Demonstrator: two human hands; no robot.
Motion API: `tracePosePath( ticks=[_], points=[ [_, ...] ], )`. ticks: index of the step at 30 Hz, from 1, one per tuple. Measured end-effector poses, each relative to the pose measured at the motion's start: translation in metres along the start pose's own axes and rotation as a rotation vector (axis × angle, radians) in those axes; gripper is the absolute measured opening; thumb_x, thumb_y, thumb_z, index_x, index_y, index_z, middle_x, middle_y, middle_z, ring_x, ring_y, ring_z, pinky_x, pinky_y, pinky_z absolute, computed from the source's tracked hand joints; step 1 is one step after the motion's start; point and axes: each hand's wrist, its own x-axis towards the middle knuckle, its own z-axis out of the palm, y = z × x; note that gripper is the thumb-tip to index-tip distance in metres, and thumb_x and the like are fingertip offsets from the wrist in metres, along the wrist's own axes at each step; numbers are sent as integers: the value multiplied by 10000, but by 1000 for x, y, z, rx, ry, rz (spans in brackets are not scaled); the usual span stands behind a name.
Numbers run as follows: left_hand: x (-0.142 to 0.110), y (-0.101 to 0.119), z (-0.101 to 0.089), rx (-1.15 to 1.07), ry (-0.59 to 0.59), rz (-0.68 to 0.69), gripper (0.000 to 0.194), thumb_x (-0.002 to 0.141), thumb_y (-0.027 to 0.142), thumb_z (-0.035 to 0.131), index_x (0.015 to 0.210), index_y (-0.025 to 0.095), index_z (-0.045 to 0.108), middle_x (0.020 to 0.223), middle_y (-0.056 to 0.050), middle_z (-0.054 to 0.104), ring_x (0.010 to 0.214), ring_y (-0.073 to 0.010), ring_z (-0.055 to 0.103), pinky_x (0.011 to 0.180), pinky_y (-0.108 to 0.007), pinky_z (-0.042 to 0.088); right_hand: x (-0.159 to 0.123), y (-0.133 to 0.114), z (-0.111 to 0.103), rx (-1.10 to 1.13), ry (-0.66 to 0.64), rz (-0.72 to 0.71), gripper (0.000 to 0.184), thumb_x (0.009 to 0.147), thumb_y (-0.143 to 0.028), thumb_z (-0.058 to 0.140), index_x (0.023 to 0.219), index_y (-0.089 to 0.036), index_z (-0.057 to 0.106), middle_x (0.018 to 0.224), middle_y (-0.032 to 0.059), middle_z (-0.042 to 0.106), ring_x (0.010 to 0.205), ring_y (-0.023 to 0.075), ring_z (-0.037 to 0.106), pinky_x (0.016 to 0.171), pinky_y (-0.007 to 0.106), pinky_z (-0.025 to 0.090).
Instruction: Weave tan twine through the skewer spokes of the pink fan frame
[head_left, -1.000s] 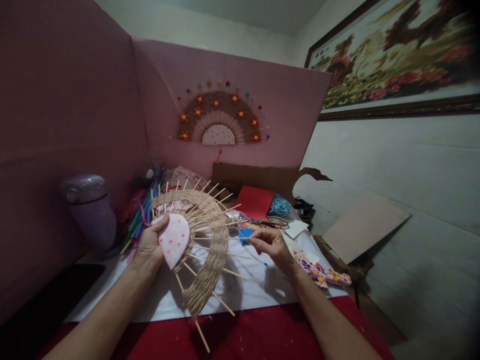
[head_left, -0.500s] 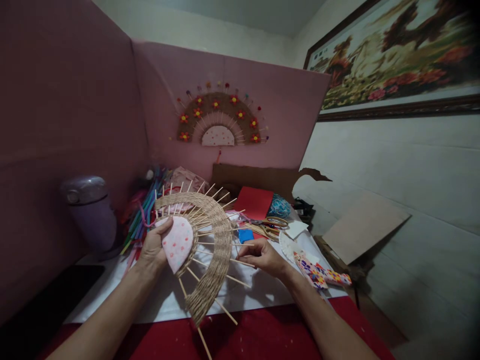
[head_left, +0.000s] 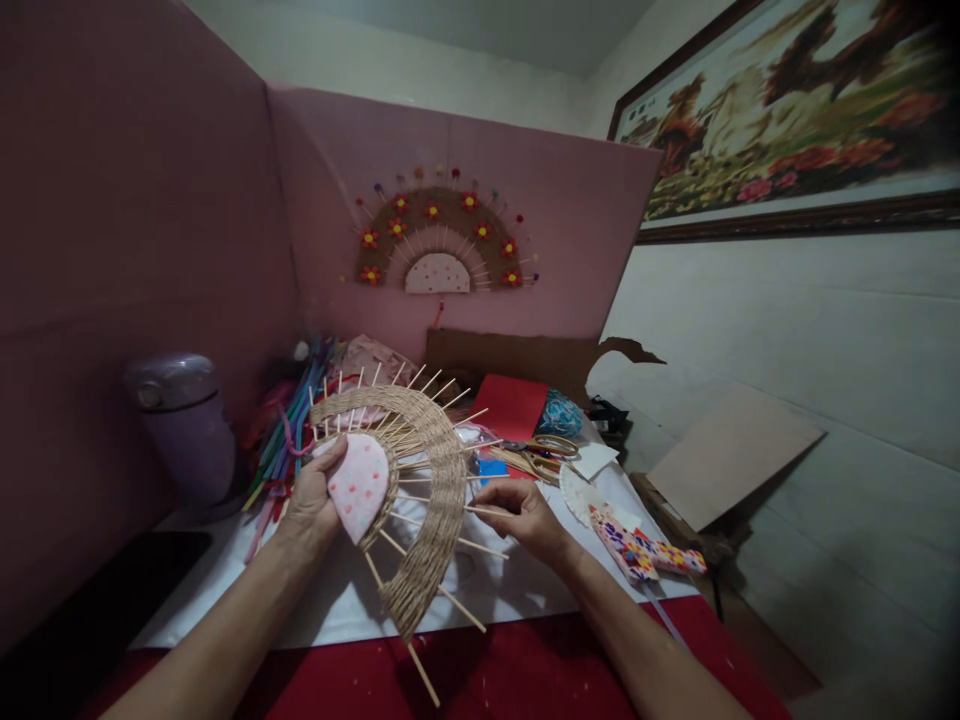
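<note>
"Head view, 1 worker. Where is the fan (head_left: 448, 478)?"

"Held up over the white cloth (head_left: 307, 612), tilted, its curved woven band facing right. Sticks (head_left: 462, 609) radiate through the band and poke out past its outer edge."

"Left hand (head_left: 309, 505): state of grip?"

"Closed on the fan at its dotted pad (head_left: 360, 487). Thumb lies over the front face; the other fingers are mostly hidden behind it."

"Right hand (head_left: 525, 515)?"

"At the band's right side, thumb and index nearly together at the outer end of 1 stick. Cannot tell whether they pinch it or only touch it."

"Items near the right hand?"

"Blue piece (head_left: 492, 473) just beyond the fingers; scissors (head_left: 556, 448) farther back, near a red sheet (head_left: 514, 402) and blue yarn (head_left: 561, 412). Floral strips (head_left: 626, 545) lie to the right."

"Left side?"

"Pipe cleaners (head_left: 289, 420) in a heap behind the left hand, purple bottle (head_left: 187, 430) beside them."

"Background?"

"A 2nd fan (head_left: 454, 207), with 9 red-and-yellow flowers, on the pink board (head_left: 577, 220)."
</note>
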Motion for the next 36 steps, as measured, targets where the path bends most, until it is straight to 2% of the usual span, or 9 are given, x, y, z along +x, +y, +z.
tracePosePath(
  ticks=[4, 10, 14, 18, 25, 28, 31, 36],
  points=[
    [2, -1, -1, 6, 32, -12, 128, 827, 127, 488, 866, 120, 610, 647, -64, 676, 558, -183, 648, 588, -333, 546, 1, 6, 2, -4, -7, -6, 242, 697, -375, 665, 664, -137, 636, 539, -35, 450, 442, 50, 351, 409, 197, 261],
    [2, -6, -1, 15, 2, -90, 158, 845, 201, 491, 906, 119, 612, 658, -75, 678, 572, -191, 651, 602, -352, 551, 2, 11, 5, -1, -7, -14, 222, 701, -361, 658, 683, -141, 641, 513, -35, 458, 431, 57, 365, 415, 198, 270],
    [-1, -6, 2, 9, -1, -93, 151, 806, 98, 502, 912, 115, 608, 660, -74, 682, 576, -193, 656, 599, -345, 558, 2, 8, 6, -3, 36, 12, 196, 700, -335, 655, 721, -141, 677, 505, -31, 477, 435, 63, 367, 420, 201, 276],
    [-4, -6, 3, 31, 3, -89, 247, 739, 1, 479, 928, 99, 606, 653, -73, 682, 580, -200, 661, 600, -346, 563, 2, 4, 7, 11, 95, 65, 175, 680, -314, 662, 704, -143, 688, 484, -34, 477, 417, 60, 348, 411, 203, 270],
    [-5, -6, 6, -23, 3, -158, 276, 821, 142, 495, 1077, 101, 588, 716, -104, 699, 592, -209, 667, 633, -368, 567, 3, 10, 6, 21, 94, 17, 140, 681, -287, 633, 705, -158, 681, 592, 5, 570, 512, 88, 434, 465, 209, 333],
    [-6, -6, 7, -27, -10, -180, 297, 852, 211, 487, 1114, 100, 572, 731, -114, 704, 612, -210, 673, 647, -366, 568, 3, 11, 6, 21, 90, 9, 133, 687, -280, 628, 694, -157, 678, 586, 2, 559, 523, 89, 440, 484, 216, 337],
    [-7, -7, 6, -19, -30, -184, 280, 848, 208, 502, 1090, 92, 582, 721, -119, 703, 615, -215, 675, 646, -360, 571, 4, 12, 5, 2, 101, 22, 145, 687, -298, 639, 698, -160, 680, 545, -12, 528, 472, 75, 398, 448, 213, 305],
    [-10, -5, 7, 7, -41, -107, 201, 821, 87, 501, 997, 80, 599, 670, -103, 695, 559, -198, 665, 594, -347, 579, 5, 12, 4, -4, 134, 82, 235, 671, -379, 670, 739, -155, 686, 509, -17, 513, 426, 69, 372, 413, 215, 285]
  ],
)
